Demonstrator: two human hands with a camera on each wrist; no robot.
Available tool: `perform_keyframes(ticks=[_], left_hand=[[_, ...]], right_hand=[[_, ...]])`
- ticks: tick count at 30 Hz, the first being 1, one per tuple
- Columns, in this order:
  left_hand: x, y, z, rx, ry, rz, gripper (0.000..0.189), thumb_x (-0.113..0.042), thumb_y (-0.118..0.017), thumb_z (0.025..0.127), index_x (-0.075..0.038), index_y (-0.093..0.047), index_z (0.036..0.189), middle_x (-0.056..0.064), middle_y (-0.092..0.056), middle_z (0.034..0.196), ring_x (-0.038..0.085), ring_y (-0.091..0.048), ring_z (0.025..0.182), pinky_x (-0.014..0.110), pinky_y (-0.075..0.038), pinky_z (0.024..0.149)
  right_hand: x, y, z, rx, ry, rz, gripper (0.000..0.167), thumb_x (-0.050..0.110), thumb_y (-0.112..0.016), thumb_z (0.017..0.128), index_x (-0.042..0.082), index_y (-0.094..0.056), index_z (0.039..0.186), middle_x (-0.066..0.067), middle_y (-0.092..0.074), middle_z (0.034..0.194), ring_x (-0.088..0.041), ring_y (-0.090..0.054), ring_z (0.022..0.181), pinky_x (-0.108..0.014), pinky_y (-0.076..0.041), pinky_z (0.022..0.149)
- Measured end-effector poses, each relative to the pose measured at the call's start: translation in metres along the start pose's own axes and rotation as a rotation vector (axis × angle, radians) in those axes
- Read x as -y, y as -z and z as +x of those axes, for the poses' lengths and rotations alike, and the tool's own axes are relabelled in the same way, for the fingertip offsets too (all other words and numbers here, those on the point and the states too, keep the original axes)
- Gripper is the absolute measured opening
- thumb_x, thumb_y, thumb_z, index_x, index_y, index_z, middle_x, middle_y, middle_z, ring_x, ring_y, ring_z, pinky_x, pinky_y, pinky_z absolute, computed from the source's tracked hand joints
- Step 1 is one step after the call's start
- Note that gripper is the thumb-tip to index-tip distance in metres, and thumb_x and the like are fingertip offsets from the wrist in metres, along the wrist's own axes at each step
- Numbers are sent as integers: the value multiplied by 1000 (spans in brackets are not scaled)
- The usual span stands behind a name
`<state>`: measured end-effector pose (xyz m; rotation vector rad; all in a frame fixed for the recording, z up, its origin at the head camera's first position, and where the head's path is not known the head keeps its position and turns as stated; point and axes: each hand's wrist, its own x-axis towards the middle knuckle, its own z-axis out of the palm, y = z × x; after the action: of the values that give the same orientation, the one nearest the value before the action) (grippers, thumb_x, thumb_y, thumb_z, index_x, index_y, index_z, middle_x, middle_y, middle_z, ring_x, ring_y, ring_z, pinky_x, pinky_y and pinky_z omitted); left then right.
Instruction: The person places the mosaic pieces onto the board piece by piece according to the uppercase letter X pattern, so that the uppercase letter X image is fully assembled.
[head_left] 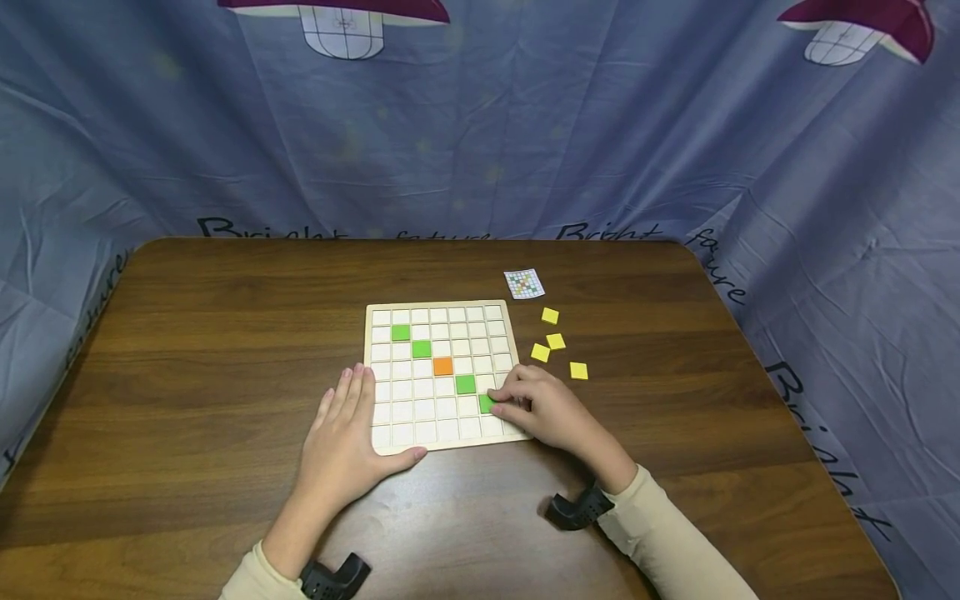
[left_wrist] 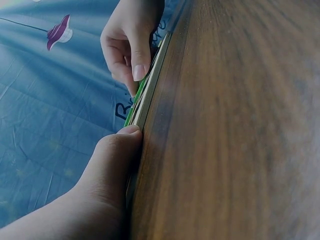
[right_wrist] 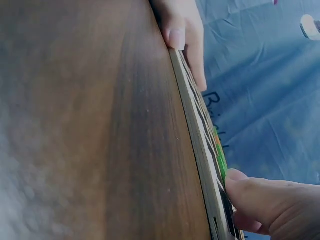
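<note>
A small green tile [head_left: 486,404] is at the low right part of the white square board [head_left: 402,412], one row up from the near edge and one square in from the right side. The thumb and a finger of the right hand [head_left: 546,406] pinch it. The hand hides part of the tile, so I can't tell if it lies flat in its square yet.

To do this bit well, line up the tile's sides with the little walls, let it sit down level, then press its middle softly. A tile left tipped up could get bumped by a finger.

The left hand [head_left: 341,437] lies with its fingers straight along the board's left side and its thumb at the near edge. That looks like a good way to stop the board from sliding.

Three more green tiles [head_left: 422,349] and one orange tile [head_left: 442,367] make a slanting line with the pinched one. Past the board's right side, four yellow tiles [head_left: 556,342] lie loose on the brown table [head_left: 225,333], near a small picture card [head_left: 524,284]. A blue curtain [head_left: 480,150] hangs behind.
</note>
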<state>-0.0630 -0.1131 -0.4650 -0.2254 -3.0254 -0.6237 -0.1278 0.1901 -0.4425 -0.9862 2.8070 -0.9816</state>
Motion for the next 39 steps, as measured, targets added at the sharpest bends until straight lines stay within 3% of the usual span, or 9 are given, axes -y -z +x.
perform_keyframes(ticks=[6,10,12,18,23,27,33,36,39], left_hand=[[1,0,0,-4,-5,2,135,-89,-59,66,2,-18,157,20,-17,165,34,-15,154,50,-16,125],[1,0,0,2,-5,-3,135,-88,-60,67,3,-17,157,19,-17,165,34,-14,155,50,-15,125],[0,0,0,3,-6,-7,135,-88,-60,67,3,-17,157,19,-17,165,34,-14,155,50,-15,125],[0,0,1,5,-4,-17,135,-88,-61,67,2,-17,157,19,-16,165,33,-14,155,50,-15,125],[0,0,0,6,-4,-14,135,-88,-60,67,2,-17,157,19,-15,165,34,-14,155,50,-15,125],[0,1,-1,-1,-6,-15,134,-87,-62,67,3,-18,157,19,-16,165,34,-15,154,51,-16,125],[0,1,-1,0,-8,-26,134,-87,-62,67,3,-18,157,20,-17,165,34,-15,154,50,-15,125],[0,1,-1,-2,-11,-26,134,-86,-62,67,3,-18,157,20,-17,165,35,-15,154,50,-15,125],[1,1,-1,-9,-15,-24,134,-86,-63,67,3,-18,156,20,-17,164,35,-16,154,51,-16,125]], right_hand=[[0,3,-1,3,59,18,10,23,-77,88,20,-81,97,14,-60,86,-3,-50,76,-18,-44,64],[-1,10,0,-2,34,50,7,24,-73,91,21,-79,92,14,-61,88,-6,-52,76,-20,-46,65],[-5,16,4,-44,-19,25,8,25,-71,93,21,-77,94,13,-61,87,-7,-53,75,-23,-46,64],[-28,38,22,-160,-286,-145,17,23,-65,96,14,-72,109,1,-62,91,-17,-55,78,-30,-46,67],[-49,52,40,-115,-452,-237,36,25,-62,98,12,-62,131,-7,-58,94,-24,-51,82,-34,-41,64],[-64,55,50,-69,-526,-277,45,28,-60,99,10,-55,140,-11,-57,99,-26,-51,83,-35,-40,63],[-69,55,58,-77,-589,-278,33,29,-63,97,7,-63,122,-13,-56,111,-30,-54,92,-42,-47,73],[-65,56,60,-93,-620,-271,23,28,-66,96,9,-61,108,-12,-59,102,-29,-55,88,-40,-45,69],[-57,58,65,-106,-621,-245,20,27,-68,94,11,-60,104,-8,-62,93,-26,-56,79,-36,-42,63]])
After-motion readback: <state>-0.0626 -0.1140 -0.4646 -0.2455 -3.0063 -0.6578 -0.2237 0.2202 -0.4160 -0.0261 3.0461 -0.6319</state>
